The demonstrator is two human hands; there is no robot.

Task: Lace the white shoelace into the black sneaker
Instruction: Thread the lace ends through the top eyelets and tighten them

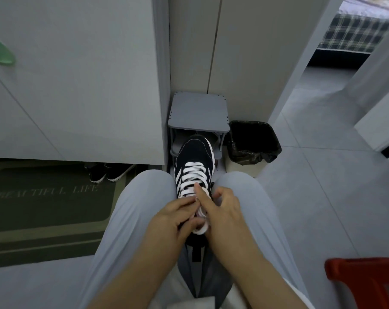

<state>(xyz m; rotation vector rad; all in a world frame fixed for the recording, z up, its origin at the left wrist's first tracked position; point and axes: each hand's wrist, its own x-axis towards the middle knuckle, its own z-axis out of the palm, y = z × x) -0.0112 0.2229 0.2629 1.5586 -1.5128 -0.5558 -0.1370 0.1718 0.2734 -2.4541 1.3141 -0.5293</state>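
Head view: left hand and right hand pinch the white shoelace at the near eyelets of the black sneaker (far rows already laced); best keep it flat and evenly taut.

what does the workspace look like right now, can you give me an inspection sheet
surface: grey tiled floor
job's things: black sneaker between the knees, toe pointing away; white shoelace crossed over its front rows
clutter: black bin, grey stool, red plastic seat, pair of shoes under the cabinet
grippers: left hand and right hand both pinch the white shoelace near the tongue
cables: nothing seen
surroundings: doormat on the left, checked bed through the doorway
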